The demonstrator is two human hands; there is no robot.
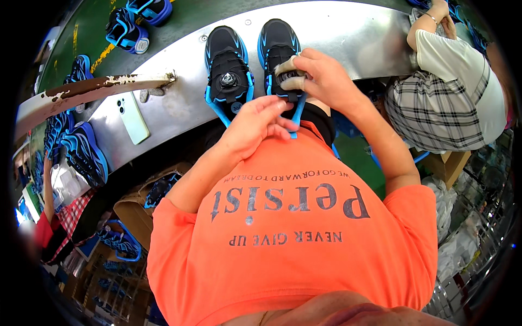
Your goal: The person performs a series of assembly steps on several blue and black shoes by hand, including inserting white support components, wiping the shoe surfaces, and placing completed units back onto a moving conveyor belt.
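Two black sneakers with blue trim lie side by side, toes pointing away from me: the left sneaker (217, 54) and the right sneaker (278, 39). The left one shows a round lacing dial (228, 80) on its tongue. Pale finger covers are on the thumb and forefinger of my right hand (326, 76), which close around the dial area of the right sneaker; the fingers partly hide that dial. By the same sneaker's heel is my left hand (250, 126), palm turned inward, fingers stretched and slightly apart. Contact with the heel there is hard to make out.
The shoes rest on a curved metal bench (348, 41). A pale green phone (132, 119), small grey finger covers (152, 93) and a chipped painted bar (92, 89) are to the left. More sneakers (126, 31) sit beyond on a green surface. A co-worker (462, 103) sits at right; a cardboard box (132, 217) stands lower left.
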